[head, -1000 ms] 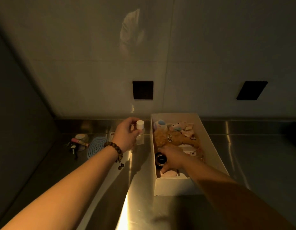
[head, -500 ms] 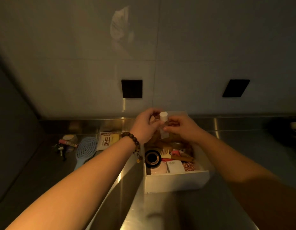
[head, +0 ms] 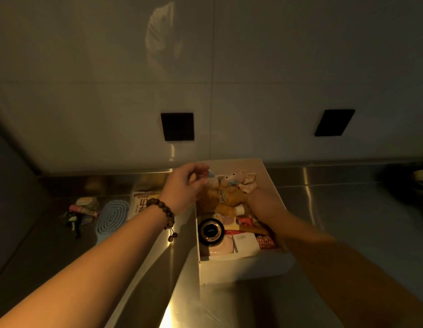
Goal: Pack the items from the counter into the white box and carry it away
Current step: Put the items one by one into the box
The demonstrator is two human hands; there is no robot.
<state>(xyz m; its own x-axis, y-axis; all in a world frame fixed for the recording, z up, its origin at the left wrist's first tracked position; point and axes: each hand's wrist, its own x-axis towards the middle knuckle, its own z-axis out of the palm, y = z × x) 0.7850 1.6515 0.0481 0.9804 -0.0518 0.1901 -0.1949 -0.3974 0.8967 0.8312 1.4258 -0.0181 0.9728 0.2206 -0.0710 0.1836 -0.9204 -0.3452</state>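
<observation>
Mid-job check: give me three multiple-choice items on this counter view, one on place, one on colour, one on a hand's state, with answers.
1. Where does the hairbrush lie?
A. in the box
B. on the counter, left of the box
C. right of the box

2. What colour are the two wall plates?
A. black
B. white
C. red

3. What does the left hand hold?
A. the bottle
B. the hairbrush
C. nothing

Answers: 1 B, it lies on the steel left of the box. 2 A, both squares are black. 3 C, its fingers hang loosely curled, with nothing between them.

A dark wooden bead bracelet (head: 163, 213) with dangling beads is worn on the left wrist; both forearms are left bare.
</observation>
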